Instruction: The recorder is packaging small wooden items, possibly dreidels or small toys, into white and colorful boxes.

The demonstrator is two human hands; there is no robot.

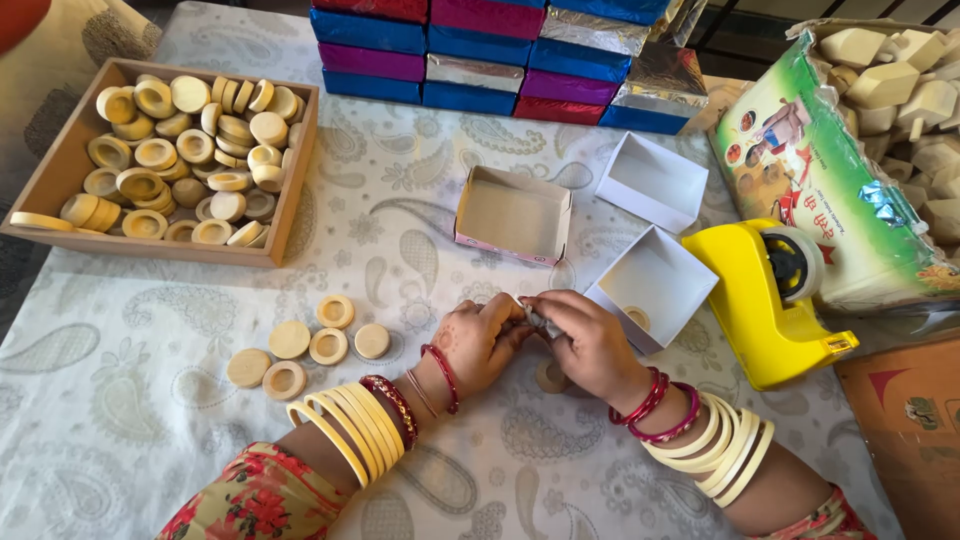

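Two hands are meeting at mid-table, just left of the yellow tape dispenser [765,300], which is serving as the reference point for every item

- Wooden tray [50,170], far left of the dispenser and higher up: holding a heap of pale wooden discs [190,150]
- Six loose wooden rings [310,345], well left of the dispenser: lying flat on the paisley tablecloth [150,440]
- Left hand [475,340], left of the dispenser: fingers curling shut, pinching one end of a small silvery piece [540,320]
- Small silvery piece: being held between both hands, too small to identify
- Right hand [590,345], just left of the dispenser: fingers closing on the other end of the same piece
- Pink-sided open box [515,215], up and left of the dispenser: lying open
- Two white open boxes [650,180], left of and above the dispenser: the nearer one [655,285] lying just beside the right hand
- Stack of foil-wrapped boxes [500,50], far above the dispenser
- Green printed bag [810,170], right of the dispenser: holding pale wooden blocks [900,80]
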